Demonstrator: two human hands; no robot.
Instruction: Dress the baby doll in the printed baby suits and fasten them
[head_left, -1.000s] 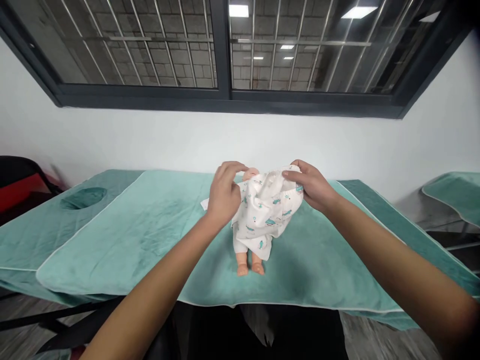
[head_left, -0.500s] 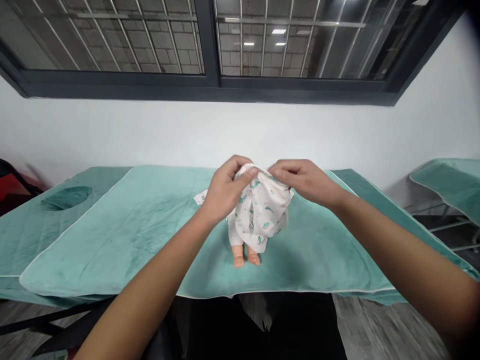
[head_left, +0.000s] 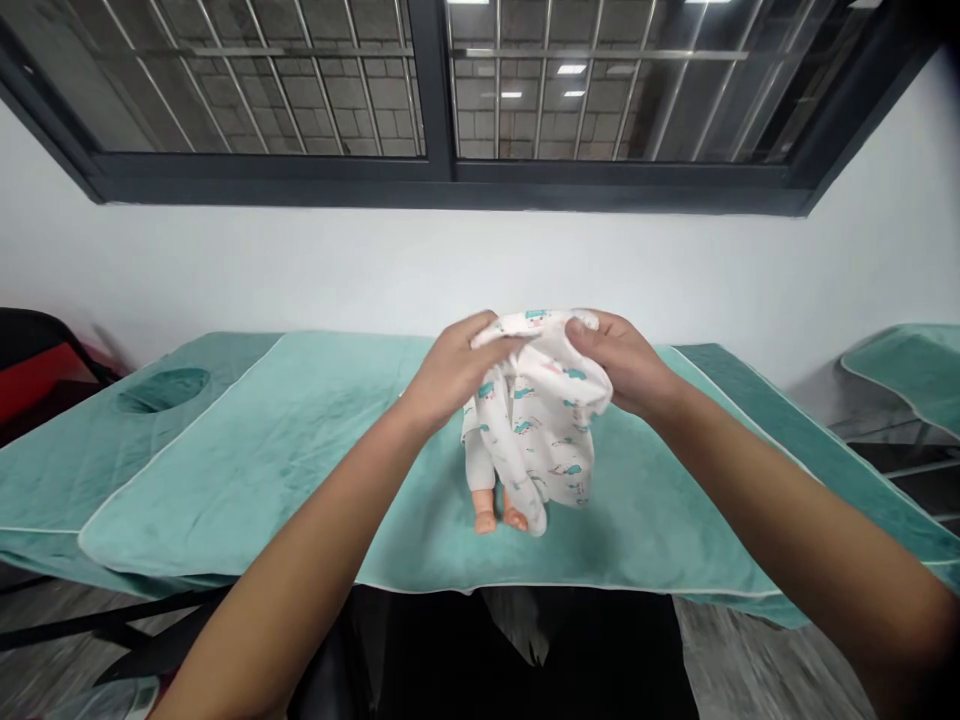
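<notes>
Cloth (head_left: 551, 425) with teal prints hangs pinched in left hand (head_left: 448, 372) and right hand (head_left: 628, 362), partly hiding a doll (head_left: 481, 468).

Soft, matt printed cloth of a garment (head_left: 559, 400) falls in loose creases over a doll (head_left: 484, 503) with smooth, plastic-looking legs, on a bed cover (head_left: 262, 450) of plush, velvety fabric. Behind, a smooth matt wall (head_left: 345, 270) meets a dark, satin-finish window frame (head_left: 450, 190), glossy reflective glass (head_left: 637, 120) and shiny metal bars (head_left: 541, 85); the floor (head_left: 757, 660) has a wood-grain look.
</notes>
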